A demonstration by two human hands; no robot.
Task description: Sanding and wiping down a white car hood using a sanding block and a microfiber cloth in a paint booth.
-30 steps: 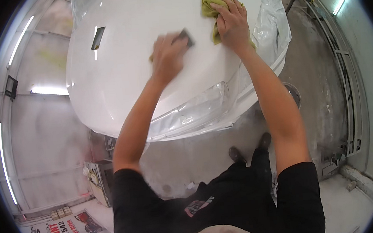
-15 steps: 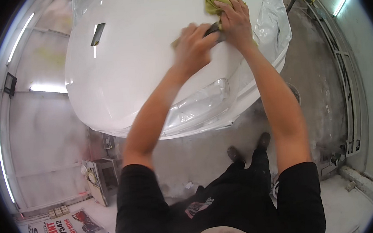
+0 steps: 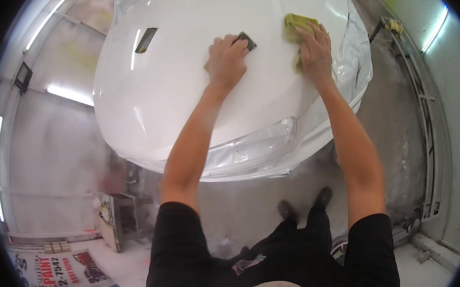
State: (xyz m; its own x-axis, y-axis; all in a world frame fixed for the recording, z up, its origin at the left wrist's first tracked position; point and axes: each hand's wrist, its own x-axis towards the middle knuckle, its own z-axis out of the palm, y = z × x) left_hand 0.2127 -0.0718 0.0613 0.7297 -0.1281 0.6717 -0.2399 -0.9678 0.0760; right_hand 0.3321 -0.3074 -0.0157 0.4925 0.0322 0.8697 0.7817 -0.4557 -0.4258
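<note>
My left hand (image 3: 226, 61) is closed on a small dark flat pad (image 3: 247, 40) against the glossy white panel (image 3: 146, 96), which looks like a car hood. To its right, my right hand (image 3: 315, 52) grips a crumpled olive-yellow cloth (image 3: 296, 26) on the same surface, with part of the cloth hidden under the fingers. A small dark rectangular patch (image 3: 146, 40) lies on the panel to the left of both hands. Clear plastic sheeting (image 3: 356, 44) covers the panel's right edge and its curved front edge.
A metal rack (image 3: 426, 130) runs along the right wall, and a boxy metal unit (image 3: 123, 220) stands at lower left. My dark shoes (image 3: 323, 195) are on the concrete floor (image 3: 244, 201) below the panel. Printed banners (image 3: 63, 272) lie at bottom left; light tubes line both walls.
My left hand with the pad swept rightward toward my right hand, then came back leftward, away from it. My right hand stayed on the cloth. The whole view has shifted a little.
</note>
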